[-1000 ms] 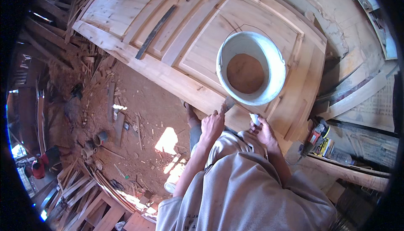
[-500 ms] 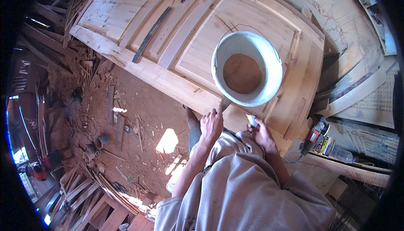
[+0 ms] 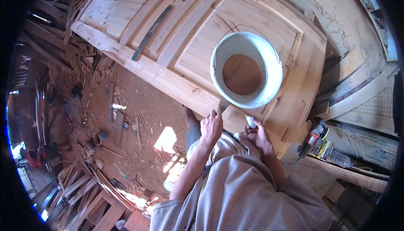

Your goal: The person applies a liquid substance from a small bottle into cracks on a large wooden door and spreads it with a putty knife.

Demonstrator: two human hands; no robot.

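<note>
My left hand [image 3: 211, 126] is closed around the handle of a flat-bladed scraper, perhaps a putty knife [image 3: 224, 103], whose blade points toward the bucket. In my closed right hand [image 3: 260, 136], a small white bottle [image 3: 251, 122] stands out above the fingers; most of it is hidden by them. Just beyond both hands, a pale metal bucket [image 3: 270, 77] with a wire handle rests on the panelled wooden door [image 3: 145, 72]. Brown powder, like fine sawdust, lies in the bottom of the bucket. Farther left on the door is a dark, narrow strip [image 3: 152, 32].
A red and black power tool [image 3: 312, 138] and a clear plastic bottle [image 3: 339, 158] lie on a ledge at the right. Wood scraps and several cans [image 3: 89, 147] litter the dirt floor at the left. A stack of boards [image 3: 90, 203] fills the lower left.
My right hand has tilted the white bottle slightly more upright. My left hand stays nearly in place with the scraper, and the view has shifted a little.
</note>
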